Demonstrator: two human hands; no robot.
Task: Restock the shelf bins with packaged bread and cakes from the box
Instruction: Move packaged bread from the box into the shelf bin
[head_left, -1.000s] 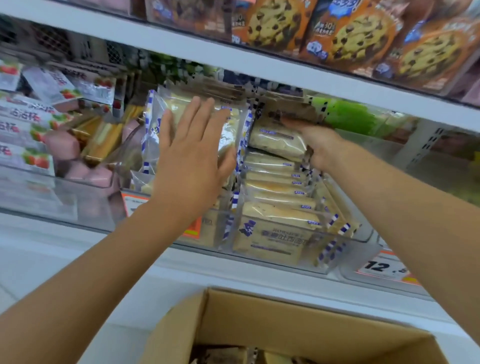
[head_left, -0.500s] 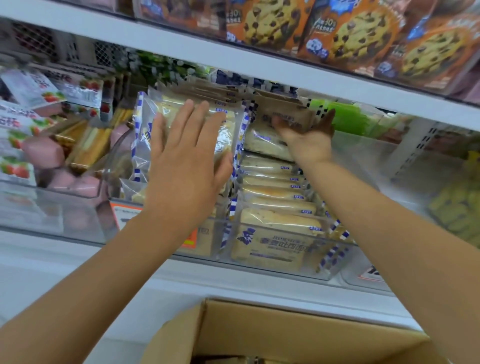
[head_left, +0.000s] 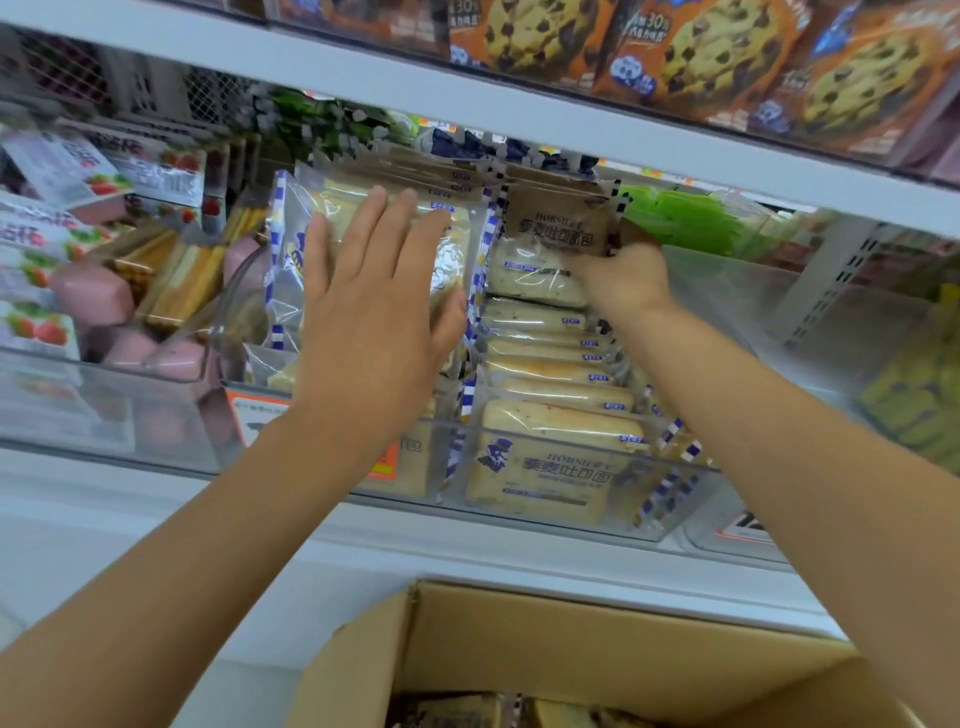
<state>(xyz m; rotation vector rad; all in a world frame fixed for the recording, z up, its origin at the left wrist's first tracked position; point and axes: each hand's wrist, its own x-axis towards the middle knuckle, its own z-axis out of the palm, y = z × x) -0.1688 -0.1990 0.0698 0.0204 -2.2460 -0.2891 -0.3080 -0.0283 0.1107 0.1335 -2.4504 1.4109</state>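
1. Since a second ago the right hand (head_left: 623, 280) has shifted. It was lying over the back of the row of bread packs (head_left: 550, 374); now it's pinching a brown-label bread pack (head_left: 558, 223) and standing it upright at the back of the right bin (head_left: 545, 434).
2. Biggest thing is the shelf (head_left: 363, 545), running the whole width under the bins.
3. Right below it sits the cardboard box (head_left: 571, 639), open, a few more packs showing inside.
4. Up top, cookie packs (head_left: 711, 47) line the upper shelf (head_left: 467, 98).
5. That row fills the right bin front to back, packs leaning.
6. Meanwhile the left hand (head_left: 374, 312) hasn't budged: flat, fingers straight, pressing a blue-checked bread pack (head_left: 291, 291) that stands just left of the row.
7. Far left, pink cakes (head_left: 93, 291).
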